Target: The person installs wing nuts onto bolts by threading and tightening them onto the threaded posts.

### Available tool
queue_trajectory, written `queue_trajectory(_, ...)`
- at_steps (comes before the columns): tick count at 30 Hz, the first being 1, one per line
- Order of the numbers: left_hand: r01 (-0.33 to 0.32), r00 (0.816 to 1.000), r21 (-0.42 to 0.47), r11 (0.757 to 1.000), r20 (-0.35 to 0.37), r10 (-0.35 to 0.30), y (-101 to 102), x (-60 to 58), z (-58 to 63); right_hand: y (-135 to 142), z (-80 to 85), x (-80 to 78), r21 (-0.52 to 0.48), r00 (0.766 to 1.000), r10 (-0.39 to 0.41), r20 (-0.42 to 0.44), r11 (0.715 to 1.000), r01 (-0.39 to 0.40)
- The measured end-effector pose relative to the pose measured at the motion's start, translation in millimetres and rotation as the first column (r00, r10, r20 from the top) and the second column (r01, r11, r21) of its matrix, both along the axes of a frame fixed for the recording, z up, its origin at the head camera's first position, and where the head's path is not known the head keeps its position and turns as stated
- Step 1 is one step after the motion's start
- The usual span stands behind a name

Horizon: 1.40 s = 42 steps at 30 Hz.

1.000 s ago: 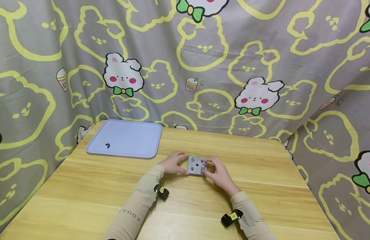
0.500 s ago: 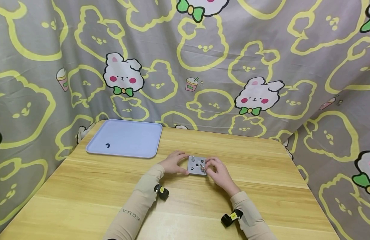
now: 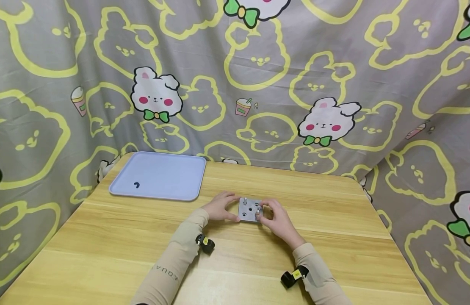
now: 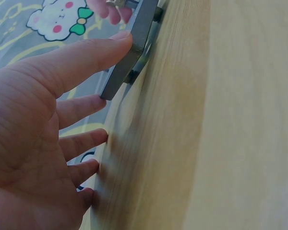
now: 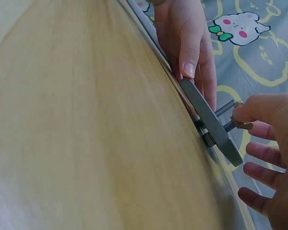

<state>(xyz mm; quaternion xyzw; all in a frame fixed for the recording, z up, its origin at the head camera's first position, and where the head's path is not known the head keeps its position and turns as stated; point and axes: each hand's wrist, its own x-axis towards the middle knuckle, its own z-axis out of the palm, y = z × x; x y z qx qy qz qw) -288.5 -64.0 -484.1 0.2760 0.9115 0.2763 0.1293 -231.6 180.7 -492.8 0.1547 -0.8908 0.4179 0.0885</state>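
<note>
Head view, wood-grain table (image 3: 239,258), gray cartoon curtain (image 3: 216,59) behind, left hand (image 3: 218,207) gripping metal plate (image 3: 248,217), right hand (image 3: 277,219) pinching nut (image 5: 241,124).

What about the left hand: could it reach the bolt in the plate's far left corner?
Probably yes: the far left bolt stands close to the left hand, and the right hand is at the other bolt. But the left thumb and forefinger touch the metal plate, so one must likely leave it.
</note>
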Motion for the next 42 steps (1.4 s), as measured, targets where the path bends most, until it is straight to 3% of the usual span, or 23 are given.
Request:
queue_trajectory(17,-0.003,1.0,-0.007,1.0,0.007,0.003,-0.1,0.8,0.9,0.7,0.3,-0.3,-0.039,0.999,0.022,-0.034,0.999,-0.023)
queue_trajectory(42,-0.005,1.0,-0.011,1.0,0.006,0.005,0.3,0.7,1.7,0.2,-0.7,-1.7,0.008,1.0,-0.001,-0.008,1.0,0.001)
